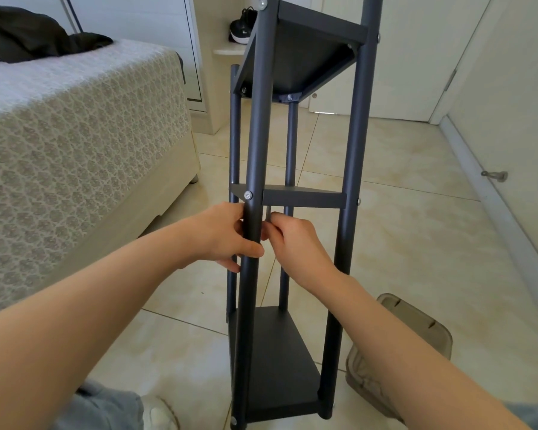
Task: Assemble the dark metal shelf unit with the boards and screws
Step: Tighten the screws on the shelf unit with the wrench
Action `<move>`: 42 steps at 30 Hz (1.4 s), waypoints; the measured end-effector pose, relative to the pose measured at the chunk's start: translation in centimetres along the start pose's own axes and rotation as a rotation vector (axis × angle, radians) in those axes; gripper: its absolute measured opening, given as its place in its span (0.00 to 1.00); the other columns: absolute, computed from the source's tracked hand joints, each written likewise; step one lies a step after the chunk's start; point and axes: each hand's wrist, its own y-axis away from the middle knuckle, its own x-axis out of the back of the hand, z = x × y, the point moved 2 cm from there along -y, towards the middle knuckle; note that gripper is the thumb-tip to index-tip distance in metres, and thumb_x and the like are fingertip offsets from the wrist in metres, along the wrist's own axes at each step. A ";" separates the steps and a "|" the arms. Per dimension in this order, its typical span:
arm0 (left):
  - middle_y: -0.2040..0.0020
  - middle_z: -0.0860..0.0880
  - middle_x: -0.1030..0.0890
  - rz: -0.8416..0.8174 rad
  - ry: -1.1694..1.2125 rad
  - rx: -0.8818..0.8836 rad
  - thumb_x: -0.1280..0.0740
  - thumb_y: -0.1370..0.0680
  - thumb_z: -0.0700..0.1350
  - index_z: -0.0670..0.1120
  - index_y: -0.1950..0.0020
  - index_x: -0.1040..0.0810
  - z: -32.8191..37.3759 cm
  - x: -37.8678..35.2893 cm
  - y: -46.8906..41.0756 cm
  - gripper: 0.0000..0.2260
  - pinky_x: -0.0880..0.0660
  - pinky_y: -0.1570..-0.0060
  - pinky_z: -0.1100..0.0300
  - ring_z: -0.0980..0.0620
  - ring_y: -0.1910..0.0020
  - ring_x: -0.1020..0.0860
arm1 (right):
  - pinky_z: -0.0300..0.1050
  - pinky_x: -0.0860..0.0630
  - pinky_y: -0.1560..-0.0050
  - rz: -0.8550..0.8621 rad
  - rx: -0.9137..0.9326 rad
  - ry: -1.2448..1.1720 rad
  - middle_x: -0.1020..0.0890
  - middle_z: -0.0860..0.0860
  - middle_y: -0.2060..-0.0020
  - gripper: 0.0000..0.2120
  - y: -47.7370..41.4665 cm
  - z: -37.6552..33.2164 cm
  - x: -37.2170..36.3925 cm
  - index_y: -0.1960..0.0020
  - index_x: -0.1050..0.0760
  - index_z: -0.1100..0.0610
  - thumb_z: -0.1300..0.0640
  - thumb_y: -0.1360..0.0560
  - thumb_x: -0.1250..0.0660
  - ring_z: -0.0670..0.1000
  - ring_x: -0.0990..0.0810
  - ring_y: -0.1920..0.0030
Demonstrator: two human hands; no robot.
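**Hands at the near post, under the middle board**

The right hand's (295,246) fingertips are partly hidden behind the near post (257,135). They pinch a thin grey piece (267,213) too small to identify. The left hand (224,237) grips that post just below the middle board (303,198). The shelf unit (351,150) stands upright on the tiled floor (416,243) beside the bed (75,135), its long axis vertical and its top cut off by the frame.

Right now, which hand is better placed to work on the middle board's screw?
Probably the right hand: it pinches a thin metal piece just under the middle board, while the left hand grips the front post, steadying it.
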 end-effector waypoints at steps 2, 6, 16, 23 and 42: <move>0.44 0.47 0.19 0.002 0.002 -0.001 0.26 0.25 0.39 0.48 0.41 0.27 -0.2 0.1 0.0 0.17 0.16 0.54 0.49 0.46 0.48 0.17 | 0.39 0.24 0.54 0.018 0.016 0.005 0.18 0.53 0.56 0.10 -0.2 0.2 -0.4 0.49 0.23 0.57 0.56 0.17 0.42 0.51 0.20 0.58; 0.43 0.46 0.19 0.005 0.020 0.000 0.25 0.25 0.39 0.46 0.37 0.27 -0.4 0.0 0.0 0.19 0.16 0.54 0.49 0.46 0.47 0.17 | 0.39 0.25 0.55 0.066 0.056 -0.019 0.21 0.49 0.61 0.10 -0.6 0.6 -0.9 0.50 0.23 0.58 0.56 0.17 0.41 0.48 0.22 0.61; 0.44 0.47 0.21 0.009 0.043 -0.004 0.25 0.25 0.41 0.47 0.35 0.29 -0.5 -0.5 0.0 0.22 0.16 0.56 0.50 0.47 0.48 0.17 | 0.43 0.26 0.59 0.178 0.203 0.116 0.18 0.58 0.63 0.11 -1.1 0.6 -1.0 0.51 0.21 0.63 0.58 0.18 0.39 0.57 0.20 0.64; 0.44 0.49 0.21 0.011 0.050 -0.002 0.25 0.25 0.41 0.48 0.35 0.30 -0.9 -0.5 -0.3 0.22 0.16 0.57 0.51 0.48 0.48 0.18 | 0.51 0.22 0.60 0.129 0.204 0.165 0.19 0.55 0.64 0.12 -0.8 0.5 -0.2 0.50 0.23 0.61 0.55 0.17 0.42 0.55 0.21 0.66; 0.37 0.43 0.21 -0.003 0.052 0.016 0.26 0.25 0.39 0.45 0.30 0.31 -1.2 0.1 1.1 0.25 0.17 0.51 0.47 0.42 0.42 0.19 | 0.35 0.32 0.67 -0.452 -0.198 0.372 0.23 0.48 0.73 0.18 4.4 -1.4 12.6 0.63 0.23 0.55 0.52 0.18 0.41 0.43 0.27 0.75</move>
